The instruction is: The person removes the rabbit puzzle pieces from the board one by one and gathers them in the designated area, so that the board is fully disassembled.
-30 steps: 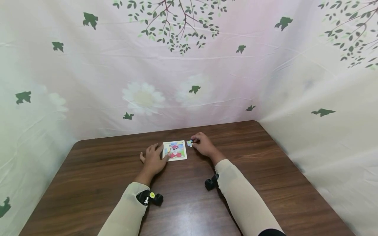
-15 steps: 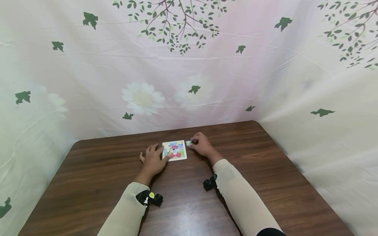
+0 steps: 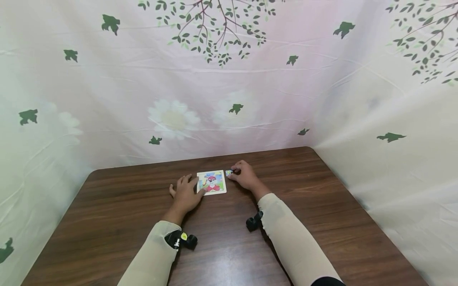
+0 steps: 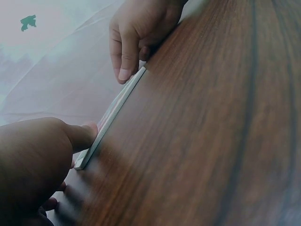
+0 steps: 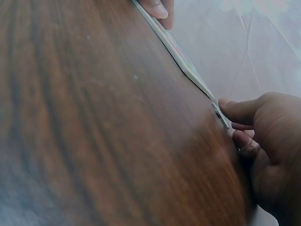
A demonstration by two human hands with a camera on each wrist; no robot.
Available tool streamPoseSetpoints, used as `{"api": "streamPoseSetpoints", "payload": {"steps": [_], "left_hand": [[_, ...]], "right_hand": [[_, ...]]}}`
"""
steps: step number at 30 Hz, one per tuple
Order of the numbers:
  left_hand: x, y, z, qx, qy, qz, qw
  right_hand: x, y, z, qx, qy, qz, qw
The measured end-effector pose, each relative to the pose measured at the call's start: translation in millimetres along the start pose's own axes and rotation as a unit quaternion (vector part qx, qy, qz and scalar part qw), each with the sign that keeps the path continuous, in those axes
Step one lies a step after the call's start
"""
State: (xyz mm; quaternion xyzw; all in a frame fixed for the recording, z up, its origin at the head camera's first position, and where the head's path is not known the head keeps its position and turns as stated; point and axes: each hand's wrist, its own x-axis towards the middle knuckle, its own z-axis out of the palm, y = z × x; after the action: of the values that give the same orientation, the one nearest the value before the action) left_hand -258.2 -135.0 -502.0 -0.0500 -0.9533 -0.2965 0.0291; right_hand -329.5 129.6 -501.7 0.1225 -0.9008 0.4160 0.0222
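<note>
A square jigsaw puzzle (image 3: 212, 182) with a pale frame and a pink cartoon animal lies flat near the table's far edge. My left hand (image 3: 186, 195) rests at its left side, the thumb touching the lower left corner and the fingers spread along the left edge. Just off the puzzle's right side is a small blue puzzle piece (image 3: 228, 172). My right hand (image 3: 247, 177) pinches this piece against the table, its thumb lying over part of it. In the right wrist view, the piece (image 5: 220, 116) is edge-on under the thumb, close to the puzzle frame's corner.
The brown wooden table (image 3: 222, 246) extends toward me and to both sides. A printed cloth backdrop (image 3: 200, 87) hangs along its far edge and right side. Wrist cameras (image 3: 187, 241) sit on both sleeves.
My right hand has shifted slightly left, bringing the piece a little closer to the puzzle; the thumb covers more of it. My left hand has stayed put.
</note>
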Motion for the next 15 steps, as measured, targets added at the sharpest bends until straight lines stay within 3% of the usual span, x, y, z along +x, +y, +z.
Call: {"api": "streamPoseSetpoints", "payload": {"steps": [15], "left_hand": [[-0.1,0.8,-1.2,0.001,-0.006,-0.002,1.0000]], "right_hand": [[-0.2,-1.0,0.8,0.002,-0.005,0.023,0.9997]]}}
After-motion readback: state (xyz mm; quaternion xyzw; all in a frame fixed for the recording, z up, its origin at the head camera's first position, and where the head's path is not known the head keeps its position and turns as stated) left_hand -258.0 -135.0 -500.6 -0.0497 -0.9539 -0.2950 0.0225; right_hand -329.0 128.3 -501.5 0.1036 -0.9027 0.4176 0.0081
